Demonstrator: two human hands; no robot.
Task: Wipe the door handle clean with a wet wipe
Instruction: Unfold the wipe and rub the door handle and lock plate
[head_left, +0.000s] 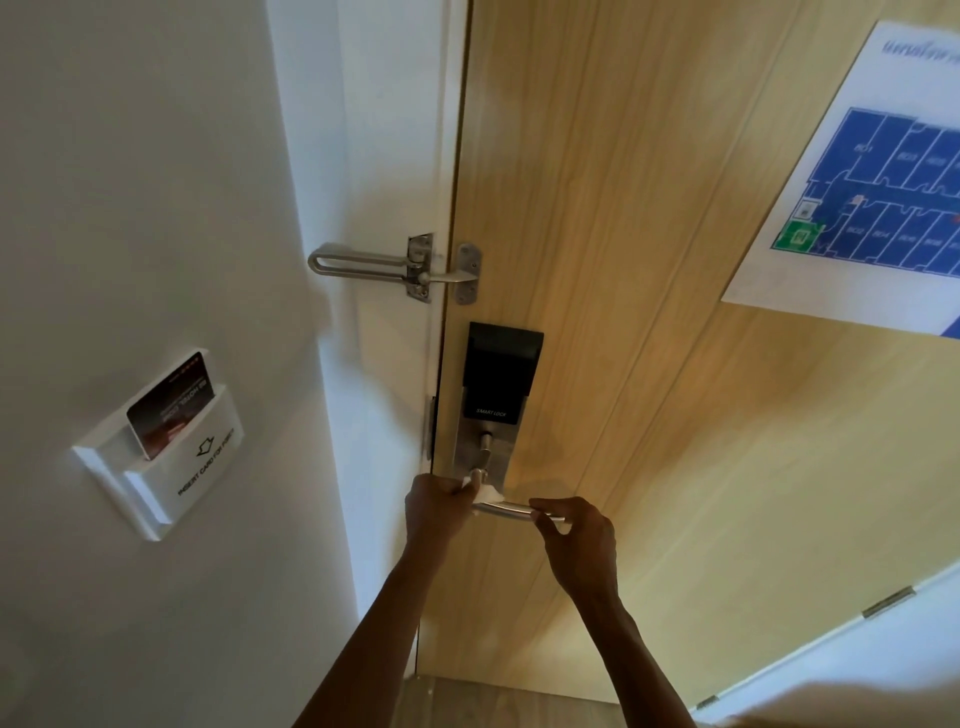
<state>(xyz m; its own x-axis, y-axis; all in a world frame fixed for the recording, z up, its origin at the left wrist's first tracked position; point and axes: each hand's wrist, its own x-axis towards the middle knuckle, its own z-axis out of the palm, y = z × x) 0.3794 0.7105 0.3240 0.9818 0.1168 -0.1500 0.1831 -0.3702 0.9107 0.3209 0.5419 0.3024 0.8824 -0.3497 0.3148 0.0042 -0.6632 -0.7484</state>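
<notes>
At door | one door handle (511, 510) | left hand (436, 506) grip pinching one wet wipe (485, 496) | right hand (574, 538) grip pinching handle end

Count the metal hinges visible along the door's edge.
2. One small grey metal hinge sits on the light wooden door edge at lower right; another hinge is further down near the bottom. More may lie outside the view.

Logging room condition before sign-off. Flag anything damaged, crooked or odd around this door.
Nothing stands out. The swing guard sits folded back against the frame, the key card is in its slot, and both hands, left hand with the wet wipe, are on the door handle.
</notes>
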